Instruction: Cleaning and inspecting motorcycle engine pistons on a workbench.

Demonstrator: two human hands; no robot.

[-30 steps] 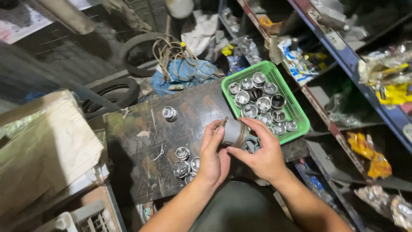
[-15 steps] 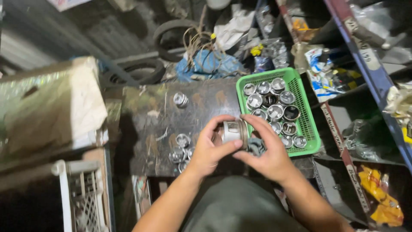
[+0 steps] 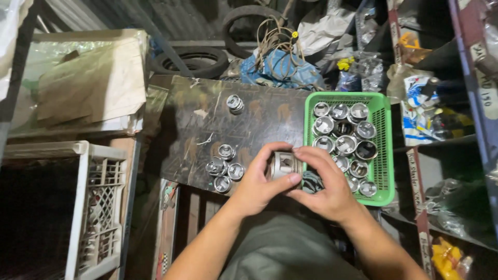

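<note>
Piston [image 3: 284, 165]: gripped between fingers of left hand [image 3: 258, 182] and right hand [image 3: 326, 187], above board's [image 3: 259, 116] near edge, beside green basket [image 3: 385, 150].
Risk: it could be dropped if fingertip hold slackens.

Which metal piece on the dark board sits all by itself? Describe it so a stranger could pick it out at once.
Start at the dark, scuffed board left of the green basket. Near its far edge lies one small shiny metal cylinder. Unlike the cluster of similar cylinders by the left hand, it lies alone, with bare board all round.
</note>
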